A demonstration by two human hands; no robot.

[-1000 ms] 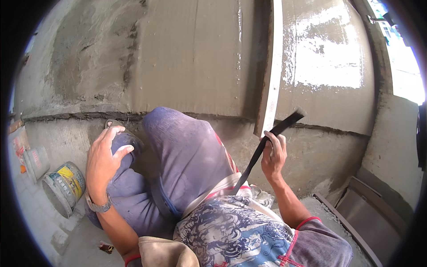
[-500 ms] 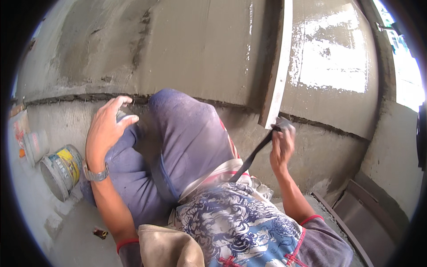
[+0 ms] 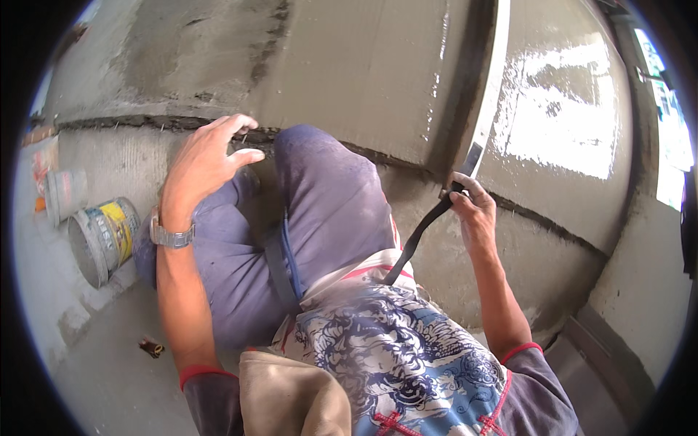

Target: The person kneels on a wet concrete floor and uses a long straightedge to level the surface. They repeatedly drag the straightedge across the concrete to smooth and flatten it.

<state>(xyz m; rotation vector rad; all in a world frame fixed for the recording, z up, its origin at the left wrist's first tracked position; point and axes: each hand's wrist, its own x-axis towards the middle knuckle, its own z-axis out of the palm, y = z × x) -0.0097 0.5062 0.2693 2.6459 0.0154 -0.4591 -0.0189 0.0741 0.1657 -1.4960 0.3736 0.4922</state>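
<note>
My left hand (image 3: 203, 163) hovers with fingers spread just above my bent knee in purple trousers (image 3: 327, 196), close to the dark groove (image 3: 109, 122) under the plastered surface. It holds nothing; a metal watch (image 3: 171, 236) is on the wrist. My right hand (image 3: 472, 214) is closed on a black strap (image 3: 414, 243) that runs down to my waist. That hand sits at the lower end of a long pale straightedge (image 3: 491, 80), which leans against the wet grey plaster (image 3: 560, 116).
Two paint buckets (image 3: 102, 236) (image 3: 62, 192) stand at the left on the concrete floor. A small brown object (image 3: 151, 347) lies on the floor near my left elbow. The plastered wall fills the top of the view, and a step edge runs at lower right.
My left hand has lifted off the knee and spread its fingers. My right hand has carried the black strap up to the foot of the straightedge.
</note>
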